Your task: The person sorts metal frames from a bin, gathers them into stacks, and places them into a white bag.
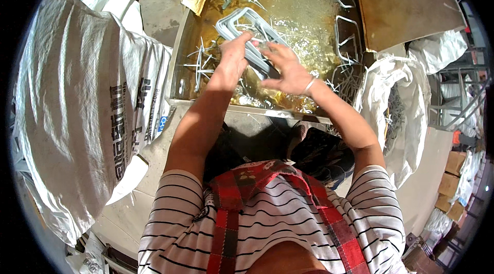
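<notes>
A small stack of grey plastic rectangular frames (pixel 233 19) with rounded corners is held tilted over a shallow metal tray (pixel 177 76). My left hand (pixel 235 57) is closed on the stack's left side, thumb along its edge. Against the right side of the frames lies my right hand (pixel 289 72), its fingers spread and slightly blurred. The fingertips of that hand reach over the frame opening, and a white band circles its wrist. Whether they touch a thin strip inside the opening, I cannot tell.
Wet yellowish liquid shines in the tray. White branching plastic scraps (pixel 200 63) lie at its left, and more grey frames (pixel 347 40) along its right side. A large white woven sack (pixel 67 84) stands left; an open sack of scraps (pixel 424 86) stands right, below a brown board (pixel 409 6).
</notes>
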`<action>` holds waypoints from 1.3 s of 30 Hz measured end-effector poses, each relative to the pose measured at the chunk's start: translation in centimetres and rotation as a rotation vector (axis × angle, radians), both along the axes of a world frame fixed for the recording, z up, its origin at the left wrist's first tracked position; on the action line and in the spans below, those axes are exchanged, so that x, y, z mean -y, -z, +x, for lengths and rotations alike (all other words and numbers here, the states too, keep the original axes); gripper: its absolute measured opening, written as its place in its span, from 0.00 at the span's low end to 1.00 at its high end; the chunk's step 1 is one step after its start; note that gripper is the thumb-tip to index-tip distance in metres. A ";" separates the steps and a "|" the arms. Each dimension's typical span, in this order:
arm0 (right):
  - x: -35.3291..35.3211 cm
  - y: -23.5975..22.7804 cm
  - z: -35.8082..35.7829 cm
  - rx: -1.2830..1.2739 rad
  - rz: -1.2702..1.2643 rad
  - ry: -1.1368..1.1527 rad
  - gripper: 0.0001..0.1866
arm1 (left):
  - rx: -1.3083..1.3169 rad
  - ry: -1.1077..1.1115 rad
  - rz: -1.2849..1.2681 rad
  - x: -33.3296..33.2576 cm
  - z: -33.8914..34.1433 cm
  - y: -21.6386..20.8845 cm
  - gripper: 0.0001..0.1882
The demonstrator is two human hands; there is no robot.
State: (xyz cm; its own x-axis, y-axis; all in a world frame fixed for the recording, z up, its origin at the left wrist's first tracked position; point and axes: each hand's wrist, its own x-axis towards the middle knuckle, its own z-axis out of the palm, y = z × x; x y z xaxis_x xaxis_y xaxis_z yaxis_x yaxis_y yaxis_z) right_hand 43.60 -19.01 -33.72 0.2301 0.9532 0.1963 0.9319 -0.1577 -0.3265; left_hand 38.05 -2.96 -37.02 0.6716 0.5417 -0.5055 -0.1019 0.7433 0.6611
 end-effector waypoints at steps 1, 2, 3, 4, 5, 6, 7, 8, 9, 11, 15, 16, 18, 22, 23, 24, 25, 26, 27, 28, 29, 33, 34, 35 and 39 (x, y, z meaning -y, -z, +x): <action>0.6 -0.5 1.1 -0.090 -0.092 0.113 0.46 | -0.007 -0.043 0.006 -0.4 -0.2 -0.2 0.08; 1.4 -0.6 2.2 -0.215 -0.050 0.325 0.45 | 0.045 -0.056 0.028 -1.1 -0.5 -0.3 0.08; 2.2 -0.5 3.3 -0.340 -0.006 0.536 0.45 | 0.083 -0.083 0.052 -1.7 -0.8 -0.5 0.07; 2.9 -0.4 4.5 -0.461 0.035 0.756 0.44 | 0.125 -0.101 0.070 -1.8 -0.7 -0.7 0.07; 3.4 0.7 5.7 -0.814 0.014 0.877 0.44 | 0.153 -0.066 0.065 -1.9 -0.6 -0.9 0.08; 3.9 1.9 6.5 -1.172 -0.005 0.982 0.44 | 0.213 -0.032 0.025 -1.6 -0.5 -1.0 0.08; 3.1 1.7 5.7 -1.476 -0.079 0.967 0.44 | 0.268 -0.006 -0.016 -1.5 -0.8 -1.0 0.08; 2.3 1.4 4.8 -1.647 0.060 0.981 0.36 | 0.333 0.027 -0.057 -1.1 -0.7 -1.4 0.08; 2.3 3.2 5.2 -1.863 0.210 0.904 0.31 | 0.338 0.053 -0.126 -0.6 -0.5 -1.6 0.08; 1.3 4.0 4.8 -2.089 0.487 0.838 0.18 | 0.426 0.088 -0.145 -0.4 -0.7 -1.7 0.10; 1.8 5.7 7.9 -1.781 0.515 0.958 0.04 | 0.236 0.349 -0.057 -3.1 -0.7 -1.0 0.21; 1.8 5.5 8.1 -1.689 0.523 0.993 0.03 | 0.199 0.303 -0.021 -3.7 -0.8 -0.5 0.21; 2.7 4.9 8.3 -1.366 0.436 1.042 0.05 | 0.127 0.215 0.053 -4.4 -0.9 0.7 0.22; 12.4 8.2 14.9 -0.519 0.357 1.034 0.15 | 0.249 -0.345 -0.279 -6.2 0.4 -0.8 0.14; 13.2 7.1 15.1 -0.391 0.306 0.982 0.18 | 0.222 -0.401 -0.164 -6.8 -0.3 -0.8 0.12; 13.8 6.1 15.4 -0.265 0.256 0.926 0.21 | 0.194 -0.455 -0.050 -7.1 -0.9 -0.6 0.11; 14.1 4.9 15.6 -0.150 0.223 0.796 0.24 | 0.190 -0.378 0.110 -6.9 -1.5 -0.5 0.12; 13.8 3.7 15.4 -0.120 0.198 0.684 0.25 | 0.055 -0.224 0.319 -6.2 -1.5 -1.0 0.13; 13.3 2.6 15.2 -0.169 0.202 0.571 0.26 | 0.042 -0.071 0.378 -5.3 -1.2 -0.8 0.15; 11.5 0.8 14.3 -0.219 0.214 0.450 0.27 | 0.029 0.076 0.444 -4.7 -1.0 -0.9 0.18; 10.5 -0.5 13.8 -0.269 0.167 0.394 0.27 | 0.057 0.169 0.461 -3.6 -0.5 -0.9 0.18; 5.9 -4.3 10.9 -0.458 -0.020 0.159 0.27 | 0.068 0.575 0.674 -0.4 0.5 -0.4 0.23; 5.0 -4.8 10.4 -0.491 -0.050 0.119 0.27 | 0.186 0.627 0.505 0.5 0.7 -0.7 0.24; 4.1 -4.4 10.3 -0.413 -0.004 0.098 0.27 | 0.221 0.738 0.388 0.6 0.7 -0.7 0.23; 2.0 -2.6 11.8 -0.263 -0.037 0.069 0.22 | 0.251 0.799 0.240 1.8 0.4 -2.0 0.17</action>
